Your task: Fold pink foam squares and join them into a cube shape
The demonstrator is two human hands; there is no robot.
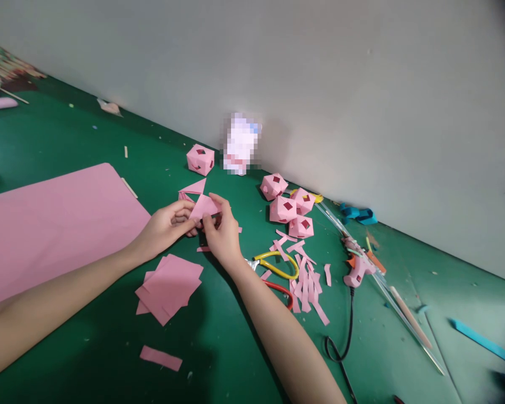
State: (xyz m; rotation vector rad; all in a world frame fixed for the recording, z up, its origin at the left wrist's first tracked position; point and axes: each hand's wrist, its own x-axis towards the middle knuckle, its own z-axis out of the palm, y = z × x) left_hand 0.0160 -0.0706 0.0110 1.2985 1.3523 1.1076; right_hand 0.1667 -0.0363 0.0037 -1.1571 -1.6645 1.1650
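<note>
Smooth green tabletop (244, 359); on its left lies a large flat sheet of pink paper (59, 224). Nearest the viewer are a loose stack of small square pink paper pieces (168, 289) and a short pink paper strip (160, 358). Farther back, one faceted pink paper shape with cut-out holes (200, 161) sits apart from a cluster of four similar pink shapes (283, 209). To the right are partly hidden scissors with yellow and red handles (297, 269), narrow pink paper scraps (306, 284) and a pink glue gun (357, 272) with a black cord (352, 314)

And the head view looks from above and behind both forearms (78, 286), facing forward and down, near enough to catch the fingers (224, 206) just left of centre. It's wide and tilted: desk (96, 370) spreading around and beneath those fingers, wall (320, 73) rising beyond them, its foot slanting down rightward.
</note>
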